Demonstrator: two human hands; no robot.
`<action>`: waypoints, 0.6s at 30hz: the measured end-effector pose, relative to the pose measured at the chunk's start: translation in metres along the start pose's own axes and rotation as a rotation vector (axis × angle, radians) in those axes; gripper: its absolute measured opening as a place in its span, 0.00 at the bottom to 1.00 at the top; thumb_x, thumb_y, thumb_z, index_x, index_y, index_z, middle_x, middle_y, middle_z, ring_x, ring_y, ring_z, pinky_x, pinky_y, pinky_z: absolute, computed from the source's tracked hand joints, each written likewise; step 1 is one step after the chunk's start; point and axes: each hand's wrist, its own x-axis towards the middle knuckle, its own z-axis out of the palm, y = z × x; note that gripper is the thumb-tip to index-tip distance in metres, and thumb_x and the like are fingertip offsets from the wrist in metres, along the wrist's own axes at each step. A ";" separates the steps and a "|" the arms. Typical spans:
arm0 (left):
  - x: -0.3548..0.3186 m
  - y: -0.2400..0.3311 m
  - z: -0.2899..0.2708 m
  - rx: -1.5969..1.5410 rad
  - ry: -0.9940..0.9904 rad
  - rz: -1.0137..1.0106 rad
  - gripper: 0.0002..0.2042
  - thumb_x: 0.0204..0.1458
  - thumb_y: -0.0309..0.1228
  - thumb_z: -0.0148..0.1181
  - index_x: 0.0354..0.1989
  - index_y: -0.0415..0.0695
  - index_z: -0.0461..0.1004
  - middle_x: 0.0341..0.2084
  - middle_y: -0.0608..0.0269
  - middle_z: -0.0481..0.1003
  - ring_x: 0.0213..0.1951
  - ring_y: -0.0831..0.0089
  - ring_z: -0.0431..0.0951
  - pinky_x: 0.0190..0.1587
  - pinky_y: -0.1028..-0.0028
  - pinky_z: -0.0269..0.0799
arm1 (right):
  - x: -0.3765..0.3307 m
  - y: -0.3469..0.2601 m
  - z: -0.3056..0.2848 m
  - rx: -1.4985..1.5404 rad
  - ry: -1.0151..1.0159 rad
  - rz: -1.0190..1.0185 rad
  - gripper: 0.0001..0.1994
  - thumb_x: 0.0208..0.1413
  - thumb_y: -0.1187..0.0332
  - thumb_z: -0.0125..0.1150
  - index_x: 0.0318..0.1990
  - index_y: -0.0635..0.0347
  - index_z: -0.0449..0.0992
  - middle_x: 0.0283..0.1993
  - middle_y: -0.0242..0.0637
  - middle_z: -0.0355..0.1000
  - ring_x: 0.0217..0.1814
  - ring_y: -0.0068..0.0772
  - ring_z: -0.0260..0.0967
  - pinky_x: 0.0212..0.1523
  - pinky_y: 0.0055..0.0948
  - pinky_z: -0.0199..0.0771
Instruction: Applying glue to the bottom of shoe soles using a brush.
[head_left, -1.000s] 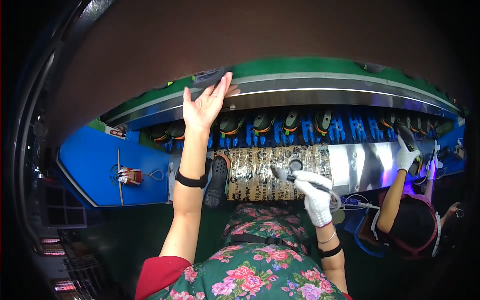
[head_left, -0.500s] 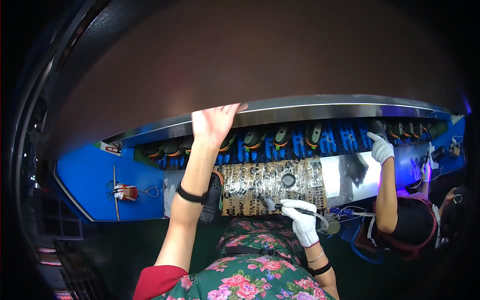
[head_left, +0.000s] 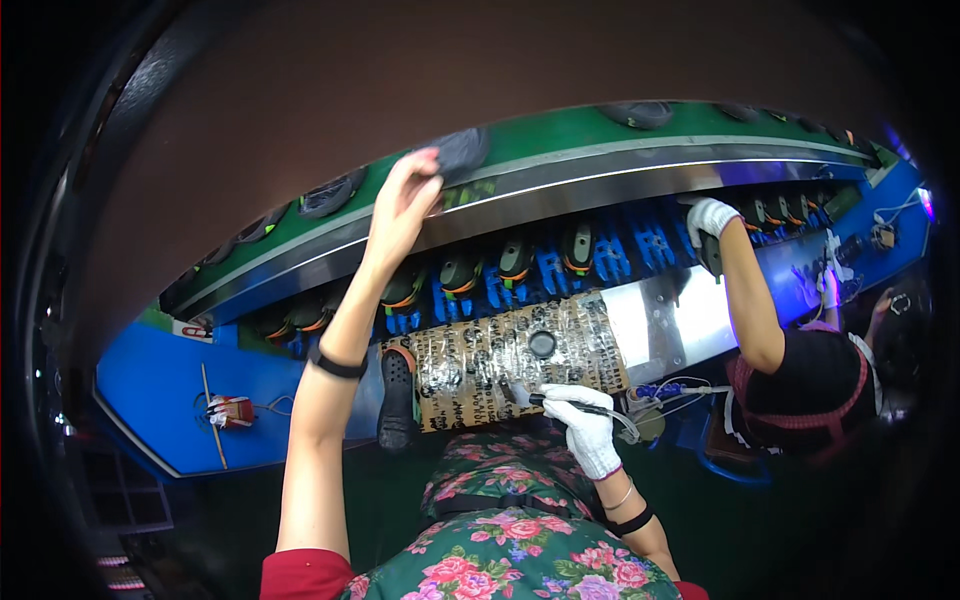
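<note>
My left hand (head_left: 407, 192) reaches up to the green conveyor belt (head_left: 560, 135) and grips a dark grey shoe sole (head_left: 459, 150) lying at its near edge. My right hand (head_left: 585, 425), in a white glove, holds a thin pen-like tool (head_left: 570, 404) with a cable, low over the tape-covered work pad (head_left: 505, 358) in front of me. A black shoe (head_left: 398, 396) lies on its side at the pad's left end, between my two arms.
Shoes with orange trim (head_left: 515, 262) sit on blue holders under the steel rail (head_left: 620, 185). More dark soles (head_left: 330, 193) ride the belt. A co-worker's gloved hand (head_left: 709, 216) reaches to the holders on the right. A small red device (head_left: 230, 410) lies on the blue table at left.
The view tilted, so the belt shows more fully. My left hand moved from the rail's edge up onto the belt and closed on a sole. My right hand stayed by the pad.
</note>
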 end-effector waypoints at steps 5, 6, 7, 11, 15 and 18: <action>-0.108 0.007 -0.021 0.190 0.341 0.404 0.18 0.52 0.36 0.63 0.46 0.41 0.66 0.56 0.48 0.73 0.63 0.56 0.70 0.71 0.57 0.57 | -0.002 -0.018 -0.016 0.085 0.043 -0.053 0.11 0.53 0.84 0.68 0.45 0.71 0.84 0.46 0.50 0.84 0.40 0.32 0.82 0.44 0.28 0.83; -0.123 0.010 -0.020 0.432 0.453 0.410 0.20 0.51 0.38 0.58 0.49 0.39 0.66 0.56 0.43 0.73 0.61 0.56 0.71 0.69 0.57 0.59 | -0.004 -0.026 -0.020 0.065 0.087 -0.086 0.11 0.53 0.84 0.68 0.45 0.71 0.84 0.46 0.50 0.84 0.40 0.32 0.82 0.44 0.28 0.83; -0.132 0.026 -0.012 0.341 0.576 0.368 0.22 0.45 0.31 0.56 0.50 0.37 0.66 0.54 0.44 0.75 0.60 0.54 0.73 0.71 0.57 0.57 | -0.008 -0.036 -0.021 0.099 0.105 -0.080 0.11 0.53 0.83 0.67 0.44 0.70 0.84 0.47 0.50 0.83 0.40 0.33 0.82 0.44 0.29 0.83; -0.170 0.050 -0.044 0.009 0.799 0.331 0.25 0.60 0.32 0.47 0.65 0.33 0.66 0.60 0.40 0.73 0.65 0.50 0.71 0.71 0.52 0.62 | -0.014 -0.064 -0.015 0.318 0.084 -0.073 0.09 0.53 0.83 0.65 0.42 0.70 0.84 0.49 0.50 0.82 0.44 0.37 0.81 0.45 0.31 0.83; -0.181 0.007 -0.113 -0.125 1.022 -0.146 0.26 0.68 0.45 0.55 0.64 0.35 0.70 0.59 0.47 0.74 0.58 0.58 0.77 0.59 0.59 0.77 | -0.020 -0.079 -0.017 0.505 -0.007 -0.130 0.08 0.53 0.85 0.63 0.40 0.70 0.83 0.50 0.53 0.80 0.49 0.42 0.80 0.47 0.34 0.84; -0.163 -0.011 -0.095 -0.170 0.593 -0.322 0.20 0.64 0.49 0.63 0.45 0.41 0.76 0.39 0.62 0.77 0.39 0.70 0.80 0.43 0.68 0.78 | -0.034 -0.100 -0.005 0.547 -0.090 -0.210 0.10 0.56 0.83 0.64 0.44 0.67 0.84 0.52 0.48 0.81 0.51 0.37 0.80 0.48 0.28 0.81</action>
